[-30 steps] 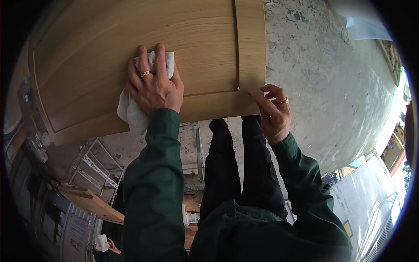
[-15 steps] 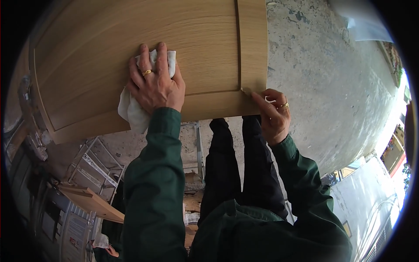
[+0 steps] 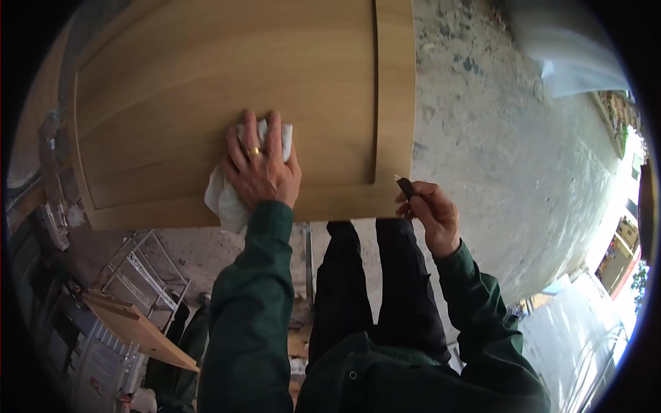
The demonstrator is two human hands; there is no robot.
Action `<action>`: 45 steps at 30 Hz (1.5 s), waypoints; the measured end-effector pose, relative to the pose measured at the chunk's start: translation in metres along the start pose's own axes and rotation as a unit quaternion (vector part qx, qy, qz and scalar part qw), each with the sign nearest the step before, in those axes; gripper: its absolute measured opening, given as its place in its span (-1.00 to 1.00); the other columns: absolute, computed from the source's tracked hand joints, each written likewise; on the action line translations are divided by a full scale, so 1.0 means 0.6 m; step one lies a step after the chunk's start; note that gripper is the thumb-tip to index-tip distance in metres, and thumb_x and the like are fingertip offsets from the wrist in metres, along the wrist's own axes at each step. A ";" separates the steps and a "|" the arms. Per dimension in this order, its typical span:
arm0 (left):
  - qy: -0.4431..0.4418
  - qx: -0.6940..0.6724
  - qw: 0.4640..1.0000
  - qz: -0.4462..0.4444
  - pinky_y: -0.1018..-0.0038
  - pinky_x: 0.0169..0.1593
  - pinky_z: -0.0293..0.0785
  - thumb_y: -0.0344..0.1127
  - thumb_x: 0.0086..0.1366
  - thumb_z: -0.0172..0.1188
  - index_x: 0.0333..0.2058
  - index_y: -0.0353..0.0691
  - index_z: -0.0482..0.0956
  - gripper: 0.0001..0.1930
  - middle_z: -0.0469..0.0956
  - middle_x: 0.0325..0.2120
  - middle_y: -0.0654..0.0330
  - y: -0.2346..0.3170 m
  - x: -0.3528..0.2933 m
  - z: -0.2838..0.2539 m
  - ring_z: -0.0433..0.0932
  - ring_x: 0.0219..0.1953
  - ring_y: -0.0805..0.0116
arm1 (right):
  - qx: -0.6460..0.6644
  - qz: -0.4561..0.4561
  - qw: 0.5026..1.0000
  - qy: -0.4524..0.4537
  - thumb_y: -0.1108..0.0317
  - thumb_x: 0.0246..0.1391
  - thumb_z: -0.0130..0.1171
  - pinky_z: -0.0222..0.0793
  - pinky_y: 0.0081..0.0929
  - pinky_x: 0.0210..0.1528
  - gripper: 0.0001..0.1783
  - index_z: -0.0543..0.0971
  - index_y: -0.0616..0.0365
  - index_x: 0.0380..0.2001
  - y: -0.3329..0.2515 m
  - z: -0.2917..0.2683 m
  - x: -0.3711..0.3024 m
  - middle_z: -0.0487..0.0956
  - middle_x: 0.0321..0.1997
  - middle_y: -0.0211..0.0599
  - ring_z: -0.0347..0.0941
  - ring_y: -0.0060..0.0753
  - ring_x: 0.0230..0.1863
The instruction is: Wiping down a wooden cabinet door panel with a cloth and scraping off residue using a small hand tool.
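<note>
A pale wooden panel door (image 3: 206, 76), with a recessed centre and a raised frame, lies before me. My left hand (image 3: 265, 168) presses a crumpled white cloth (image 3: 222, 196) against the recessed part near its front edge; part of the cloth hangs out by the wrist. At the panel's near right corner my right hand (image 3: 435, 215) pinches a small dark-handled tool (image 3: 407, 187) with a pale tip. The tip points up and left over the frame; whether it touches the wood I cannot tell. The exact kind of tool is too small to make out.
Grey concrete floor (image 3: 496, 172) stretches to the right. At lower left stand a metal-framed trestle (image 3: 148, 275) and another wooden panel (image 3: 138, 327), with a person in dark green (image 3: 175, 375) beside it. Translucent plastic sheeting (image 3: 571, 65) hangs at upper right.
In the picture, the panel and both hands sit lower than before. My right hand has drawn back from the groove's corner, and the dark tool now shows clearly. The left hand stays on the cloth.
</note>
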State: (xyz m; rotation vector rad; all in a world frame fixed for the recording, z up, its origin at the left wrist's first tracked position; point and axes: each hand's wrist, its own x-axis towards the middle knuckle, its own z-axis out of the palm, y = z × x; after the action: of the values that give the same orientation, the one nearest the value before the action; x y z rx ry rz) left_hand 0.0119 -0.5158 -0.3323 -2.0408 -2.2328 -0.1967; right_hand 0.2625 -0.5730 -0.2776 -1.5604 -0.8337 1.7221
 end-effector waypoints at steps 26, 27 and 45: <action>-0.010 0.017 0.995 -0.097 0.06 0.05 0.24 -0.15 0.05 0.23 0.04 0.17 0.38 -0.48 0.23 0.15 0.29 0.107 0.218 0.051 0.22 0.14 0.08 | -0.359 -0.421 0.818 -0.159 0.61 -0.03 0.11 0.40 -0.51 -0.33 -0.66 0.60 0.03 -0.17 -0.298 -0.085 0.583 0.52 -0.25 -0.22 0.48 -0.36 -0.34; -0.010 0.018 0.995 -0.097 0.05 0.05 0.24 -0.14 0.05 0.23 0.04 0.18 0.38 -0.48 0.23 0.15 0.29 0.104 0.218 0.051 0.22 0.13 0.08 | -0.371 -0.434 0.803 -0.171 0.62 -0.03 0.11 0.40 -0.51 -0.33 -0.65 0.60 0.03 -0.16 -0.301 -0.082 0.590 0.52 -0.24 -0.22 0.48 -0.36 -0.33; -0.026 0.013 0.995 -0.098 0.06 0.05 0.23 -0.18 0.17 0.15 0.07 0.20 0.36 -0.54 0.22 0.17 0.28 0.103 0.219 0.052 0.24 0.13 0.05 | -0.421 -0.419 0.772 -0.226 0.74 -0.07 0.07 0.34 -0.64 -0.29 -0.62 0.59 0.17 -0.17 -0.302 -0.082 0.615 0.44 -0.12 -0.26 0.38 -0.57 -0.36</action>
State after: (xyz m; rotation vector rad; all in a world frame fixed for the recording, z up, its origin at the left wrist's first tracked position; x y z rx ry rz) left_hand 0.0617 -0.3762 -0.3395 -1.8340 -2.4529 -0.1311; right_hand 0.2954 -0.1661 -0.3466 -0.8848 -2.3602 1.0325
